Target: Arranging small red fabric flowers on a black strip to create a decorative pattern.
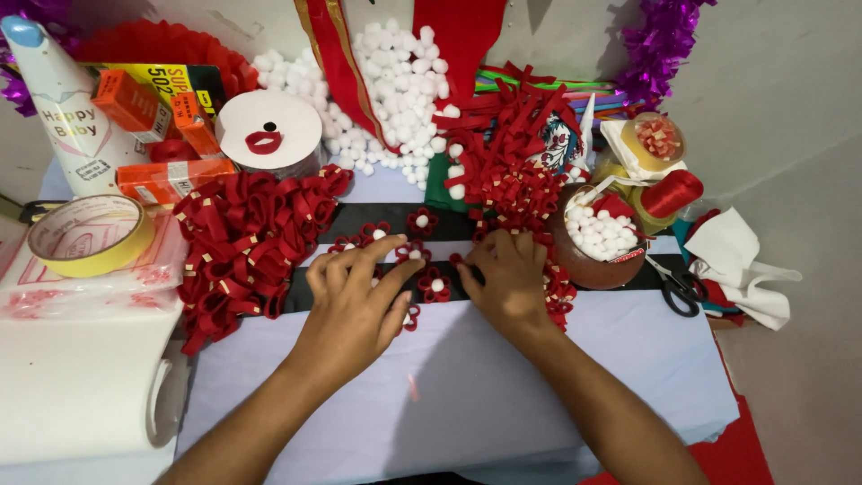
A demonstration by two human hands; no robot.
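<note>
Both hands work on a black strip laid across the pale sheet covering the tabletop, where small red felt flowers with white pompom centres sit in a loose cluster. The left hand lies flat with fingers spread, its grip apart and pressing down on two or three flowers; the right hand curls over the strip's edge beside them, fingers together, though I cannot tell whether it pinches anything underneath. Pressing well here looks like a matter of holding each flower squarely on the strip with even fingertip pressure, keeping neighbours from sliding. Roughly seven flowers show around the hands; some are probably hidden. To the left lies one heap of red felt loops, one roll of yellow tape and one white disc with red lips. To the right stand one brown bowl of white pompoms and one pair of scissors.
</note>
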